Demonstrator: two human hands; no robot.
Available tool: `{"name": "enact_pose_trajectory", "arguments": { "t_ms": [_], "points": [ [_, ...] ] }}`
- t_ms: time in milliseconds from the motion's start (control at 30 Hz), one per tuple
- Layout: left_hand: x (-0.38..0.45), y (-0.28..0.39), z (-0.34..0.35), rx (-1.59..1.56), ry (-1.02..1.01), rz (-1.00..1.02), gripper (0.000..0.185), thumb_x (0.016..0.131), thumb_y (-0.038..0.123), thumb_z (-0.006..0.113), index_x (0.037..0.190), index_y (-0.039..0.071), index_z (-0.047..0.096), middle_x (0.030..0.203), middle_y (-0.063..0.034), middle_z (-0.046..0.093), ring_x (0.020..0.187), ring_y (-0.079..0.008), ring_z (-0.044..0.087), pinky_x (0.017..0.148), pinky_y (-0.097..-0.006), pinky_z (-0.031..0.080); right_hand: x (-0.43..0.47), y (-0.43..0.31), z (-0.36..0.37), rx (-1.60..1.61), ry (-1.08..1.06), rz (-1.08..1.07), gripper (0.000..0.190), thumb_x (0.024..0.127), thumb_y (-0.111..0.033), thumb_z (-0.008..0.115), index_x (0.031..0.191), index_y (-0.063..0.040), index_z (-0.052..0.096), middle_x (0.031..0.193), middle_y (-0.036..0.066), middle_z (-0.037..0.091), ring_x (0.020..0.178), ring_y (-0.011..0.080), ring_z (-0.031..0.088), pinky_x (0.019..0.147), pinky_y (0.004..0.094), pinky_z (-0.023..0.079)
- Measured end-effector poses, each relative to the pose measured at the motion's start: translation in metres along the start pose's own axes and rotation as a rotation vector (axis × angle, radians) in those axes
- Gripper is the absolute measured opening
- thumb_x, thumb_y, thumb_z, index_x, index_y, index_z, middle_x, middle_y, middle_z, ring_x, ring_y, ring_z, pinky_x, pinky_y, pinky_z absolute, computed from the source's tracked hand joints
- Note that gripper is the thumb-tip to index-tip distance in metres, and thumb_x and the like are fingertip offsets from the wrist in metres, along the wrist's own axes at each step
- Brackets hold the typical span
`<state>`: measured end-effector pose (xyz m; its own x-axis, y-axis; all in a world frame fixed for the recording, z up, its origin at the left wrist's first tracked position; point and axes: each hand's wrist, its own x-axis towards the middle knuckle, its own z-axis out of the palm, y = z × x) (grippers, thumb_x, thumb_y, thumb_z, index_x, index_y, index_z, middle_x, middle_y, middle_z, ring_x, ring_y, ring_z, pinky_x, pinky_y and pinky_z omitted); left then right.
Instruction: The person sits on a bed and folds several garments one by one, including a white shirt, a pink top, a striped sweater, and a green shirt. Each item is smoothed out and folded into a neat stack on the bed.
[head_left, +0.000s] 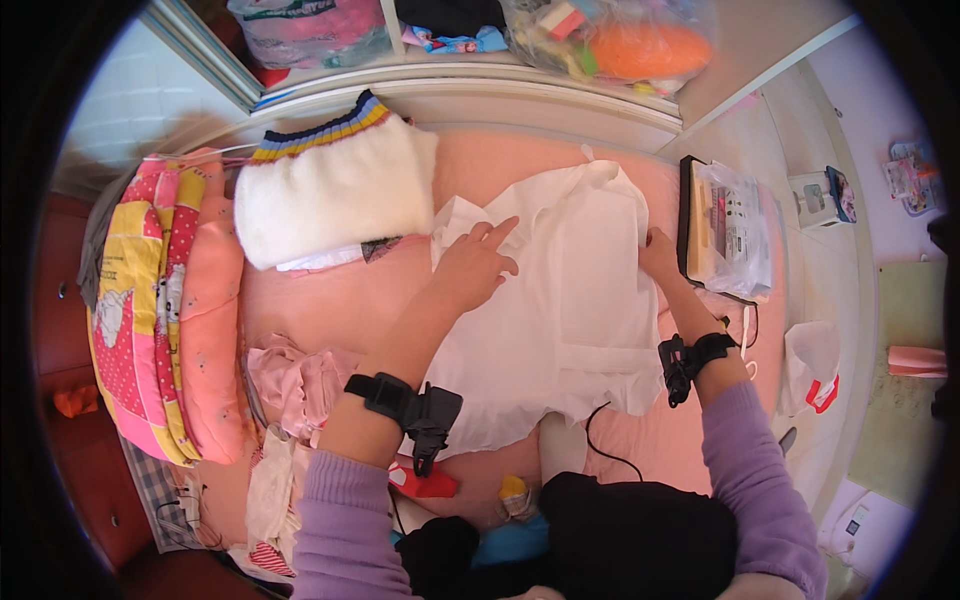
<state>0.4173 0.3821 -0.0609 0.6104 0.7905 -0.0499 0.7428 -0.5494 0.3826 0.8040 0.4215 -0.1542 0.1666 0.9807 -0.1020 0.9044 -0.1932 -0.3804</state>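
Note:
A white garment (600, 277) with a ruffled hem lies spread on the pink bed sheet (300, 307). Over its left side is my left hand (480, 262), fingers apart and holding nothing; whether it presses on the fabric cannot be told. My right hand (660, 253) has its fingers curled at the garment's right edge and appears to pinch the cloth there. Up and to the left of my left hand lies a folded white fuzzy sweater (337, 195) with a striped ribbed band.
Folded quilts (169, 300) are stacked at the left. Crumpled pink clothing (296, 382) lies nearer me. A box with plastic wrapping (731, 232) sits beyond my right hand. A black cable (600, 442) runs by the hem. Bags (622, 45) fill the open cabinet behind.

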Motion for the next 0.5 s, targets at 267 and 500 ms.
{"name": "enact_pose_trajectory", "arguments": {
  "t_ms": [267,500],
  "points": [
    [0.064,-0.008,0.043,0.320,0.008,-0.296,0.075,0.075,0.023,0.078,0.141,0.008,0.045,0.141,-0.0123,0.042,0.119,-0.0280,0.049,0.098,-0.0411,0.041,0.020,-0.011,-0.039,0.113,0.507,-0.125,0.015,0.097,-0.019,0.052,0.105,-0.007,0.057,0.082,0.029,0.061,0.075,0.0500,0.058,0.064,0.0540,0.044],
    [0.111,-0.070,-0.007,0.348,0.417,-0.339,0.071,0.080,0.004,0.066,0.145,0.006,0.038,0.113,-0.0137,0.058,0.101,-0.0281,0.059,0.090,-0.0375,0.045,0.078,0.002,-0.119,-0.162,0.529,-0.175,0.018,0.098,-0.020,0.051,0.112,-0.014,0.060,0.098,0.020,0.065,0.084,0.0415,0.063,0.069,0.0493,0.049]
  ]
}}
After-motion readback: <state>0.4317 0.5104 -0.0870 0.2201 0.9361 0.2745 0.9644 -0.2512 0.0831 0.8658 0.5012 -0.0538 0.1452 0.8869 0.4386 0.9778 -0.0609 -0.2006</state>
